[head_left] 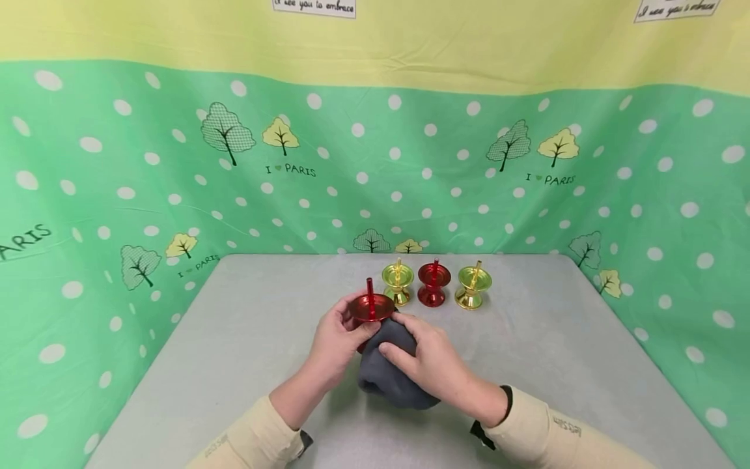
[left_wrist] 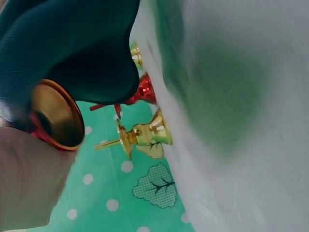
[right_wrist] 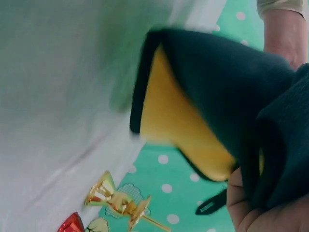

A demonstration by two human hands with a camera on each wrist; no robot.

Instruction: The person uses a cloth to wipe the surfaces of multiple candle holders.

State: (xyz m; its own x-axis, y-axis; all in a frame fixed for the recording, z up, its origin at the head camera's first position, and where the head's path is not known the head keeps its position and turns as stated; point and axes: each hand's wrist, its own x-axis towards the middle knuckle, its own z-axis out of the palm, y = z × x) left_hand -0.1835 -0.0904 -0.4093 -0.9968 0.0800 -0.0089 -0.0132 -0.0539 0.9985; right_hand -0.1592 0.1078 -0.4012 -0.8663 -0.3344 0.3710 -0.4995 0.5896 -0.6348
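In the head view my left hand (head_left: pixel 331 342) grips a shiny red candle holder (head_left: pixel 381 307), its dish facing up and a thin spike rising from the middle. The left wrist view shows the hollow, golden underside of that holder's base (left_wrist: pixel 63 118). My right hand (head_left: pixel 438 361) holds a bunched dark grey cloth (head_left: pixel 389 378) against the holder's side, thumb on top. One face of the cloth is yellow (right_wrist: pixel 181 125) with a dark border, as the right wrist view shows. Cloth and fingers hide most of the holder's stem.
Behind my hands stand three more candle holders in a row: a gold one (head_left: pixel 398 280), a red one (head_left: pixel 433 286) and another gold one (head_left: pixel 472 286). The grey table (head_left: pixel 234 365) ends at a green dotted curtain (head_left: pixel 328 195).
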